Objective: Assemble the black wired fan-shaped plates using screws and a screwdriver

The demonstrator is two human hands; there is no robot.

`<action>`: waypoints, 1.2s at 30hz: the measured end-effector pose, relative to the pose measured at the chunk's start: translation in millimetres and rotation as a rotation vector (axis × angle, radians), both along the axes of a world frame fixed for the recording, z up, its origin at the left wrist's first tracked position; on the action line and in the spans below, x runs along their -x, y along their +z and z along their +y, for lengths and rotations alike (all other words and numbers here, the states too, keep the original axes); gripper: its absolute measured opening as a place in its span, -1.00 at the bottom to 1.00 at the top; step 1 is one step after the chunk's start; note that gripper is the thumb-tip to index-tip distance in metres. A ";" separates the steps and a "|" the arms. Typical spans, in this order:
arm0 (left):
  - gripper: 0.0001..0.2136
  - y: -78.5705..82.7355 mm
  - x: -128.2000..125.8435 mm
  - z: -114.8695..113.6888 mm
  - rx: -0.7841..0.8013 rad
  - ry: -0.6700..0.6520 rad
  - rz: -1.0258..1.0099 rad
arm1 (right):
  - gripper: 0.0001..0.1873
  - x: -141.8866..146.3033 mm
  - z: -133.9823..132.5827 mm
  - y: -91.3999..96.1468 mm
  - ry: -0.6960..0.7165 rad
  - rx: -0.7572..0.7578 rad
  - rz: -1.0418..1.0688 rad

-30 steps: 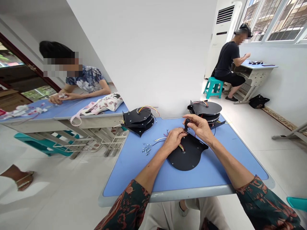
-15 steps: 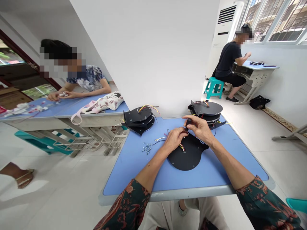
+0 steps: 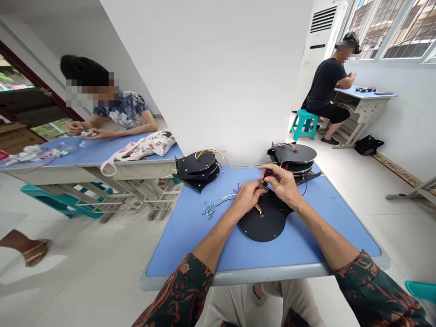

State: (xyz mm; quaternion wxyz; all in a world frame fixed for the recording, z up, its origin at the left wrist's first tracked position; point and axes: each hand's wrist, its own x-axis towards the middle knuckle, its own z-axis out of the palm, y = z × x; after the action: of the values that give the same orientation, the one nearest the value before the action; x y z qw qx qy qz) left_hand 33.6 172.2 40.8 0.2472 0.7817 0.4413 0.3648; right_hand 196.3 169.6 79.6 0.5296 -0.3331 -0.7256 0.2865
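Note:
A flat black round plate [image 3: 269, 221] lies on the blue table [image 3: 204, 245] in front of me, with red and yellow wires [image 3: 258, 209] coming through it. My left hand [image 3: 248, 196] is pinched closed at the plate's far edge, on the wires or a small part I cannot make out. My right hand [image 3: 283, 184] is closed around a small black part [image 3: 267, 173] just above the plate, its fingertips meeting those of the left hand.
Two stacks of black plates with wires stand at the table's back, one left [image 3: 198, 169], one right [image 3: 294, 156]. A heap of small screws [image 3: 208, 210] lies left of my hands. One person sits at the left table [image 3: 102, 156] and another at a far desk [image 3: 366, 97].
Both hands have stayed together over the plate's far edge with only slight finger movement. The plate has shifted a little under them.

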 end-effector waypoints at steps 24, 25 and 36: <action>-0.84 -1.4 -2.2 1.7 0.043 0.021 -0.034 | -0.73 -1.4 -2.8 2.7 -0.144 -0.074 -0.066; -0.85 -1.4 -2.1 1.6 0.048 0.015 -0.042 | -0.73 -1.7 -2.1 2.7 -0.166 -0.078 -0.069; -0.87 1.8 -0.7 1.2 0.053 -0.005 -0.061 | -0.62 -2.0 -1.2 1.1 -0.060 -0.018 -0.025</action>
State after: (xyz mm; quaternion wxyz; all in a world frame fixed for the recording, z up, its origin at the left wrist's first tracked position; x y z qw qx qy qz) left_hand 34.3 173.4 42.7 0.2819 0.7644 0.4412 0.3763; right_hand 198.3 168.4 80.7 0.5319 -0.3533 -0.7244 0.2600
